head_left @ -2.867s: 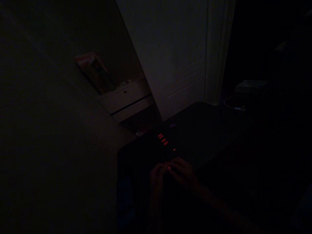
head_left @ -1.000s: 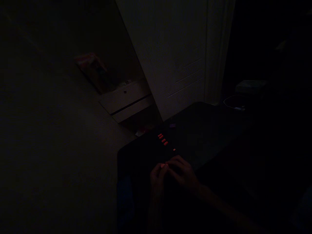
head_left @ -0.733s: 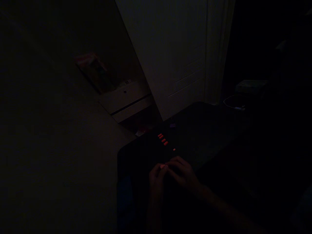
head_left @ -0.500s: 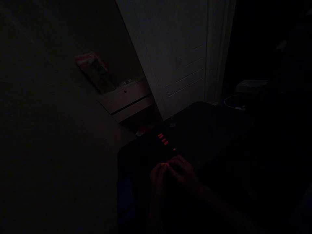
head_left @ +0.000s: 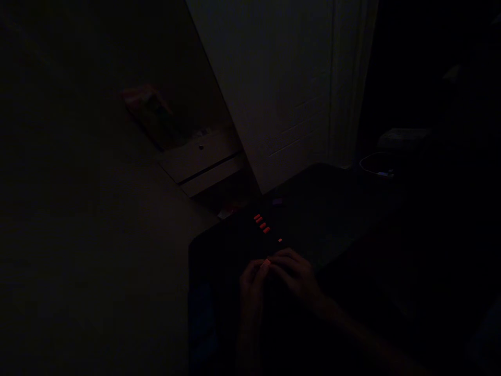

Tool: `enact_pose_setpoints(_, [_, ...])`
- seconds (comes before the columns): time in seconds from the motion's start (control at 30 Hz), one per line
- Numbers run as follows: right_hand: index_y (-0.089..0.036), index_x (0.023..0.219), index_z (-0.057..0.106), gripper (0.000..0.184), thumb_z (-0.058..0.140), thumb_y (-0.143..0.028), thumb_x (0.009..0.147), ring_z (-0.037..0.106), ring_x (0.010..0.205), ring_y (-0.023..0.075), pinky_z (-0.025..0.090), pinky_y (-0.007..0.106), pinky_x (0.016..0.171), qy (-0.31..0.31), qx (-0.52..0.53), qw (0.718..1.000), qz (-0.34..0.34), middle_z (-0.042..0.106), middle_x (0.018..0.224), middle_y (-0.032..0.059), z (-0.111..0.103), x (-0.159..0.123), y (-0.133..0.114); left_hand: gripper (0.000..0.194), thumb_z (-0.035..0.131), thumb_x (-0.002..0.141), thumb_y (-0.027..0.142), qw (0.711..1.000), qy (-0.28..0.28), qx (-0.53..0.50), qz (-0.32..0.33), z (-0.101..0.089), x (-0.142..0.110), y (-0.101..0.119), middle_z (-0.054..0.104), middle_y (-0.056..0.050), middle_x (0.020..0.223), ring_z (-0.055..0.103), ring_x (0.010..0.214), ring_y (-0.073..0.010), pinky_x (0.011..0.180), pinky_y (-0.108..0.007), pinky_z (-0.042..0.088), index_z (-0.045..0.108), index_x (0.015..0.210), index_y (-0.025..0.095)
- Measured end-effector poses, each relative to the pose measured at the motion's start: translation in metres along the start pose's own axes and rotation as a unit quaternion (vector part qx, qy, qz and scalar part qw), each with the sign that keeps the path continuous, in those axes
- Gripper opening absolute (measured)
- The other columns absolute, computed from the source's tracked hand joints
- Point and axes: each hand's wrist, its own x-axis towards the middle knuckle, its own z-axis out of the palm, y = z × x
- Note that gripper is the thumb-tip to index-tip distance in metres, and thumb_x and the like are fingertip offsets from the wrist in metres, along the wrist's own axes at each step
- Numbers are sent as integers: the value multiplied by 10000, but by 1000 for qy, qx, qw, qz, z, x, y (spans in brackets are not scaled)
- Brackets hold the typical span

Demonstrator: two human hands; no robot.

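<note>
In very dim light my left hand (head_left: 251,277) and my right hand (head_left: 295,271) meet over the dark table (head_left: 317,214). Between their fingertips is a small glowing orange-red piece (head_left: 266,262); its kind is too dark and small to make out. The left fingers pinch it from the left, and the right thumb and fingers close on it from the right. Beyond the hands, several short orange-red pieces (head_left: 262,225) lie in a slanting row on the tabletop. A smaller orange-red bit (head_left: 279,240) lies apart from them, closer to my right hand.
A small purplish object (head_left: 277,201) lies near the table's far edge. Behind stand a pale door-like panel (head_left: 289,104) and a drawer unit (head_left: 199,156). A thin white cable (head_left: 368,167) lies at the right, and something blue (head_left: 201,318) shows at the lower left.
The glowing piece between my fingertips has turned and shows more upright. My fingers have shifted slightly around it. The pieces on the table have stayed put.
</note>
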Motion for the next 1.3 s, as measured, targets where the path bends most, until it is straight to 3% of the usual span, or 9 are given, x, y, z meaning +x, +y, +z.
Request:
enact_pose_setpoints(1.1, [-239, 1004, 761, 161, 603, -261, 1020, 712, 833, 197, 603, 320, 769, -21, -32, 999, -24, 723, 927, 57, -1, -1, 0, 256, 877, 675, 361, 1000, 24, -5, -14, -1, 1, -1, 676, -20, 689, 592, 677, -143, 657, -245, 479, 757, 733, 142])
enact_pose_setpoints(1.3, [-255, 1093, 766, 170, 621, -239, 1005, 711, 892, 206, 610, 334, 807, -20, -17, 999, -26, 722, 986, 66, 0, -3, 0, 266, 873, 662, 371, 999, 31, -23, -23, 3, 0, 4, 695, -34, 718, 611, 685, -155, 653, -254, 491, 760, 731, 141])
